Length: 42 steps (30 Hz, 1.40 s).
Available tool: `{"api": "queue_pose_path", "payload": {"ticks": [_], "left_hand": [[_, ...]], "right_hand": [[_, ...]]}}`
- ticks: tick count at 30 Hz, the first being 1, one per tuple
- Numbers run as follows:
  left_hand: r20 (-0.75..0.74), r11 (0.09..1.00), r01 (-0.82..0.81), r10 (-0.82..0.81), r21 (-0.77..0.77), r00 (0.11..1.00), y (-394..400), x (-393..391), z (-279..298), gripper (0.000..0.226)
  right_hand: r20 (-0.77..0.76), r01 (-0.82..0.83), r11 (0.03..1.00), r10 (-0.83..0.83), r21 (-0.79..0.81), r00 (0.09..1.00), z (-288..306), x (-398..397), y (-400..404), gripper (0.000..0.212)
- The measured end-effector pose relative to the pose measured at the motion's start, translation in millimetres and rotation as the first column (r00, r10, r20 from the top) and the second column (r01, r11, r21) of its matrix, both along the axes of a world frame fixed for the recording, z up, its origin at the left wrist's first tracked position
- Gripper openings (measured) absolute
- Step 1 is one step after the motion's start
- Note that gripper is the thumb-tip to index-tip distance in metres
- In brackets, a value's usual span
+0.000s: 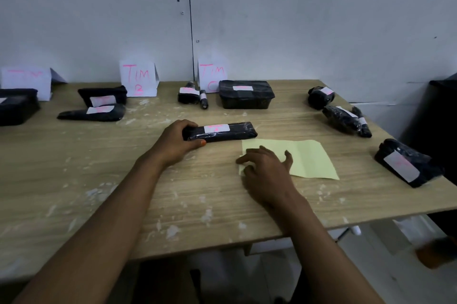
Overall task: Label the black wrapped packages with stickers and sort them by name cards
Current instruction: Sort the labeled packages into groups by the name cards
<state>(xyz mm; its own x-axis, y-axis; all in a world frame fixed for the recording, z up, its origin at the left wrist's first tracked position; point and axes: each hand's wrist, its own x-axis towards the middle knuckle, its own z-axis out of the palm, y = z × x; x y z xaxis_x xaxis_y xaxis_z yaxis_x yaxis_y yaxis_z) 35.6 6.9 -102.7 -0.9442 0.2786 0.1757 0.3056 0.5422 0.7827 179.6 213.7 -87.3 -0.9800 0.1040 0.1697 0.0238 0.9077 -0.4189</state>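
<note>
A long flat black wrapped package (pixel 222 132) with a white sticker lies at the table's middle; my left hand (pixel 176 141) grips its left end. My right hand (pixel 265 172) rests with relaxed fingers on the left part of a pale yellow sheet (pixel 311 160). Three white name cards stand along the wall: one at far left (pixel 26 81), "TIM B" (pixel 138 78) and "TIM C" (pixel 211 76). Labelled black packages lie by the cards: one at far left (pixel 17 105), two by the middle card (pixel 99 105), and a box (pixel 246 94) with small rolls (pixel 190 95) by the right card.
Three more labelled black packages lie along the right side of the wooden table (pixel 123 180): a round one (pixel 320 97), a long one (pixel 346 121) and one near the right edge (pixel 408 165). A grey wall stands close behind. A dark object (pixel 442 118) sits beyond the right edge.
</note>
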Motion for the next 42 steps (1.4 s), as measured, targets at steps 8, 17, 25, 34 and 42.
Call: {"api": "queue_pose_path", "payload": {"ticks": [8, 17, 25, 34, 42], "left_hand": [[-0.014, 0.999, 0.036, -0.036, -0.028, 0.999, -14, -1, -1, 0.045], [-0.006, 1.000, -0.001, 0.001, -0.016, 1.000, -82, 15, 3, 0.042], [-0.030, 0.974, -0.225, 0.225, 0.008, 0.974, -138, 34, -4, 0.055], [-0.250, 0.677, -0.728, 0.727, 0.104, 0.640, -135, 47, 2, 0.040], [-0.297, 0.694, -0.720, 0.690, 0.012, 0.660, -132, 47, 1, 0.022]], "right_hand": [[0.001, 0.223, 0.974, -0.223, 0.027, 0.975, 7, -20, -10, 0.030], [0.014, 0.045, 0.998, -0.045, 0.032, 0.999, 6, -55, -60, 0.056], [-0.048, -0.178, 0.983, 0.176, -0.047, 0.983, 0, -78, -106, 0.040], [-0.129, -0.274, 0.961, 0.268, -0.034, 0.955, -8, -102, -161, 0.038], [-0.101, -0.344, 0.916, 0.329, -0.205, 0.939, -8, -122, -215, 0.043]]}}
